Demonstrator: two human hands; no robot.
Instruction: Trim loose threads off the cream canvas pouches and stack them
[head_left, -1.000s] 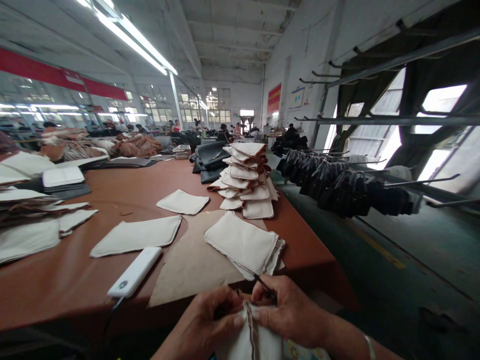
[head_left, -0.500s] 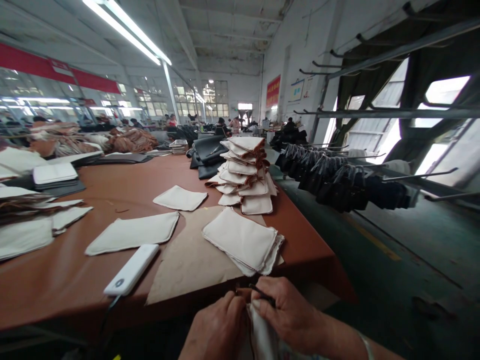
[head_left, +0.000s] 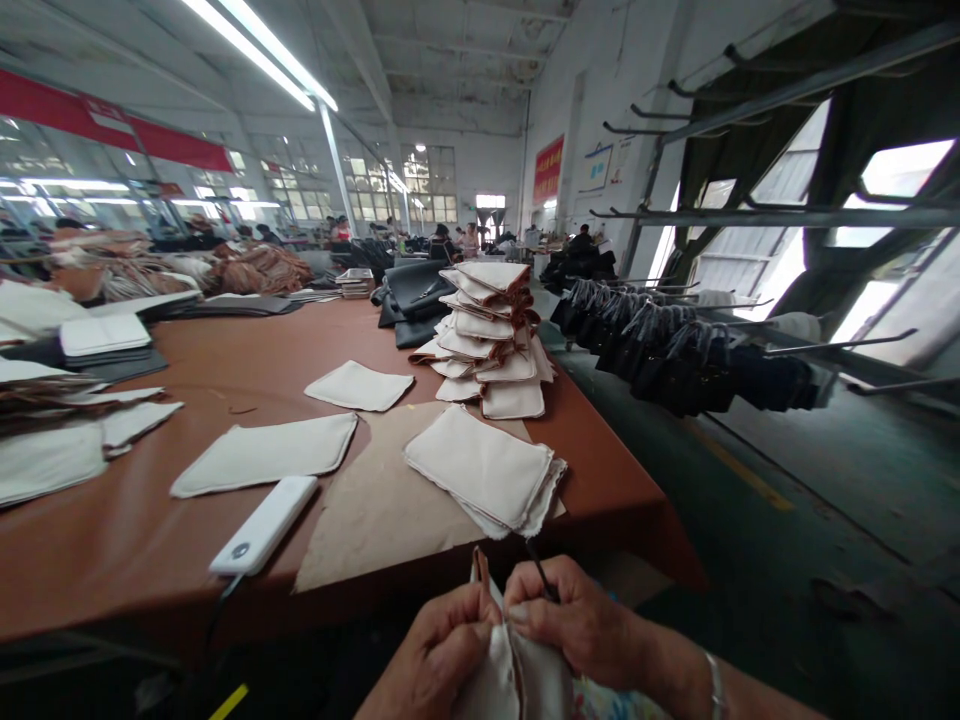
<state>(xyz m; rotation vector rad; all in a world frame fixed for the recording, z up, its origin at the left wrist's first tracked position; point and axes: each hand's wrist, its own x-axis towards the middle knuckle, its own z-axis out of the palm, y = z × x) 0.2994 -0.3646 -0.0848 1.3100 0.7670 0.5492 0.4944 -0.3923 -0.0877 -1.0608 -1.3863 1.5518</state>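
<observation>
Close to my body, below the table's front edge, both hands work on a cream fabric piece (head_left: 487, 682) with brown edging along its seam. My left hand (head_left: 442, 640) pinches its upper left side, and a brown tip sticks up beyond the fingers. My right hand (head_left: 581, 612) is closed on the other side of the seam. Out of its grip pokes a thin dark tool (head_left: 538, 565), whose kind I cannot make out. Just beyond the hands, a few cream fabric pieces (head_left: 480, 460) overlap on a sheet of brown paper (head_left: 360, 535).
A tall stack of cream pieces (head_left: 487, 340) stands on the brown-covered table (head_left: 247, 355), beside folded black material (head_left: 416, 290). Nearer left lie a white power bank (head_left: 264, 525) with a cable and single cream pieces (head_left: 270, 455). Right of the table, black items (head_left: 652, 350) hang from a metal rack.
The hands have turned the fabric piece so more of its cream face and brown seam shows. The dark tool now points more upright. The view has tilted slightly.
</observation>
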